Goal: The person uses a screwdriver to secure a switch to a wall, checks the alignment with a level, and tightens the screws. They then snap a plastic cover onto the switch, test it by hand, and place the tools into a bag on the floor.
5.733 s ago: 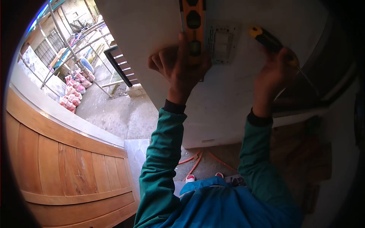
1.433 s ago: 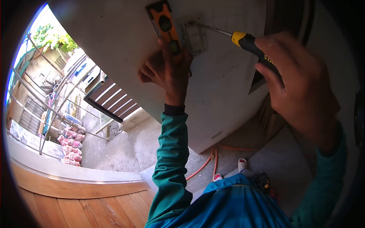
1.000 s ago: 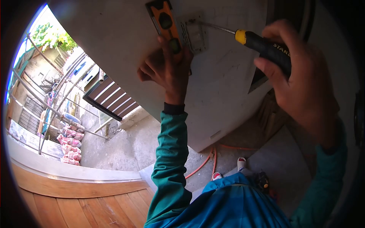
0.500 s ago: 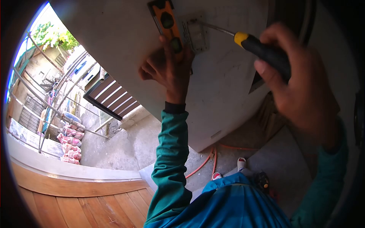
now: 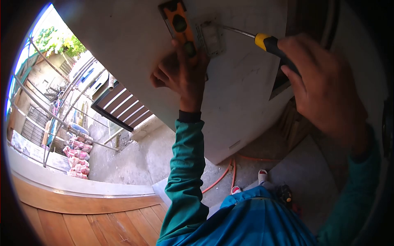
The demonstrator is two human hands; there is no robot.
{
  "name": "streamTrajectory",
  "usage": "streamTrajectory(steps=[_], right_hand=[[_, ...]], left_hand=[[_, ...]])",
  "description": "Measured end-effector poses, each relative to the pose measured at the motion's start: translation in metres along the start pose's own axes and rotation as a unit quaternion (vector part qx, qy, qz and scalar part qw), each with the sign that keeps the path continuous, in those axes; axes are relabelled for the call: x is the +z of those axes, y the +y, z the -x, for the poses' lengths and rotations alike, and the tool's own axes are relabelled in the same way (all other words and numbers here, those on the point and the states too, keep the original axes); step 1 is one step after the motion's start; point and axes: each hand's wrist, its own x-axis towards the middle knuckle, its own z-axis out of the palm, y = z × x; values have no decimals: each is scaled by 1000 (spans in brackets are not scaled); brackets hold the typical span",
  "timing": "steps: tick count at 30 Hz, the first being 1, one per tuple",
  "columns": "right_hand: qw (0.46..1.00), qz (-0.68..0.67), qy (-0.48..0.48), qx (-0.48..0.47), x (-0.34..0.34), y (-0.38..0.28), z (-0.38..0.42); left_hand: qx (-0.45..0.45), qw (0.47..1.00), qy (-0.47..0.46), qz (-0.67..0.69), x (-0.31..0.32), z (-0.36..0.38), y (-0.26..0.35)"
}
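Observation:
My left hand holds an orange and black spirit level against the pale wall, its fingers around the lower part. Just right of the level, a rectangular switch or outlet frame is fixed to the wall. My right hand is closed round the black and yellow handle of a screwdriver. The shaft points left, with its tip at the upper part of the frame; whether the tip sits in a screw is too dark to tell.
Orange hose lies on the concrete floor near my feet. A dark object is beside my right foot. Wooden planks are at lower left; outside are metal poles, a slatted gate and stacked bags.
The fingers of my right hand have shifted and wrapped more closely over the screwdriver handle. The level and my left hand have hardly moved.

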Motion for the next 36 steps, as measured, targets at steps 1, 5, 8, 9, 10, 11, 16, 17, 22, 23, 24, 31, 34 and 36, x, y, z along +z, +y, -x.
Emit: streamTrajectory(steps=[1, 5, 8, 9, 10, 11, 16, 17, 22, 23, 24, 31, 34, 36], right_hand=[[999, -5, -17, 28, 3, -1, 5], [987, -122, -7, 106, 6, 11, 0], [995, -73, -42, 54, -6, 5, -3], [995, -71, -42, 54, -4, 3, 0], [999, -11, -25, 40, 2, 1, 4], [999, 47, -9, 25, 6, -2, 5], [990, -60, -61, 112, -5, 2, -4], [998, -33, -49, 33, -6, 3, -5], [1000, 16, -21, 0, 6, -4, 3], [999, -26, -15, 28, 7, -5, 3], [999, -27, -16, 28, 6, -6, 3], [968, -215, -51, 118, -3, -4, -1], [961, -202, -39, 184, 2, 1, 1], [949, -239, -40, 202, 0, -2, -1]], left_hand=[[1, 1000, 1, -3, -1, 1, -2], [10, 1000, 1, 2, -3, -2, 1], [9, 1000, 0, -5, 1, -3, 3], [5, 1000, 9, -3, 1, -3, 3], [0, 1000, 17, -3, 1, -2, 2], [-2, 1000, 17, -6, 0, -2, 1], [3, 1000, 12, 1, 0, -4, 4], [4, 1000, 14, 3, 1, -5, 4], [8, 1000, 16, 8, 0, -2, 1], [8, 1000, 15, 7, -1, -3, 1], [3, 1000, 15, 1, -1, -3, 3], [13, 1000, 15, -5, 1, -3, 3], [11, 1000, 13, -6, 0, -3, 4], [13, 1000, 17, -5, 1, -4, 3]])
